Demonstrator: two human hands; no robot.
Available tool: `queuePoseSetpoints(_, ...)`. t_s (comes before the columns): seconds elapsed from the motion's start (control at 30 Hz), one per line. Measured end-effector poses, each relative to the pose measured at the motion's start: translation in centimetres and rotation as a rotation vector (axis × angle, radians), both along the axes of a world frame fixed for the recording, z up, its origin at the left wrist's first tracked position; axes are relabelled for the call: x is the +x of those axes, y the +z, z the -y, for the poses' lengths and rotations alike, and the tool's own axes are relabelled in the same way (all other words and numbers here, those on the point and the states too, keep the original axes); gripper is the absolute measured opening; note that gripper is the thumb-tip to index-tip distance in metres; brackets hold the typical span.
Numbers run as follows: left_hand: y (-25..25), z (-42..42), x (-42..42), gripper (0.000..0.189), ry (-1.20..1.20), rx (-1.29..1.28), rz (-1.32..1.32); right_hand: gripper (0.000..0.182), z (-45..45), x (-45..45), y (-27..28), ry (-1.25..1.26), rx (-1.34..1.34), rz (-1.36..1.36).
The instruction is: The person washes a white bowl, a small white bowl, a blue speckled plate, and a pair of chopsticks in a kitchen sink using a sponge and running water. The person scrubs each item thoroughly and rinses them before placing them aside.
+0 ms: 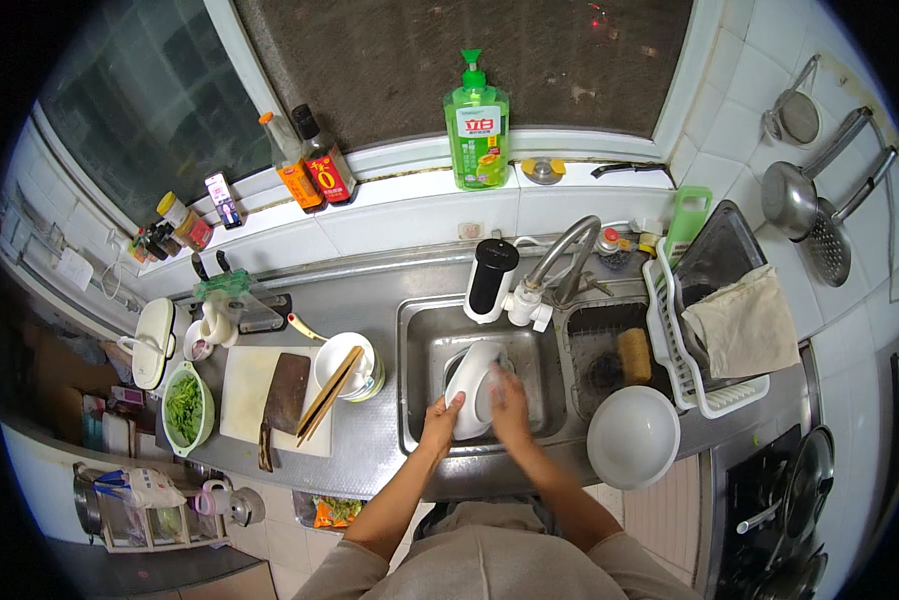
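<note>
A white bowl is tilted on its side over the left basin of the stainless steel sink. My left hand grips its near left rim, with the thumb over the edge. My right hand is at the bowl's right side, its fingers blurred against the opening; whether it holds anything is hidden. Behind the bowl stands the curved metal faucet, fitted with a white water filter that has a black cylinder. A larger white bowl sits at the right front edge of the sink.
To the left are a cutting board, a cleaver, stacked bowls under wooden chopsticks, and a colander of greens. A dish rack stands right. Dish soap is on the sill; a loofah lies in the right basin.
</note>
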State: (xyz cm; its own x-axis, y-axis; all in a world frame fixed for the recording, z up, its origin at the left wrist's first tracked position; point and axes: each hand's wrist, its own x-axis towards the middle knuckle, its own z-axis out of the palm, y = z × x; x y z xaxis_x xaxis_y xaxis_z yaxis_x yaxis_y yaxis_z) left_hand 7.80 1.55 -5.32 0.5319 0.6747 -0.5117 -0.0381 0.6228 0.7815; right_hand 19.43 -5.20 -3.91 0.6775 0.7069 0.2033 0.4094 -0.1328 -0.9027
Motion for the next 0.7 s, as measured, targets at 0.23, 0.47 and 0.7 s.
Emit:
queuePoseSetpoints(0.23, 1.3, 0.3, -0.4, 0.018, 0.042, -0.078, 0.107, 0.037, -3.1, 1.4, 0.0, 0.093, -0.013, 0.004)
queuePoseSetpoints(0.47, -0.4, -1.1, -2.3, 0.02, 0.054, 0.04, 0.15, 0.036, -3.1, -3.2, 3.2, 0.252, -0.099, 0.455)
queuePoseSetpoints(0.7, 2.5, -2.0, -0.1, 0.028, 0.331, -0.22, 0.14, 0.04, -0.6, 4.0, -3.4, 0.128, -0.125, -0.223)
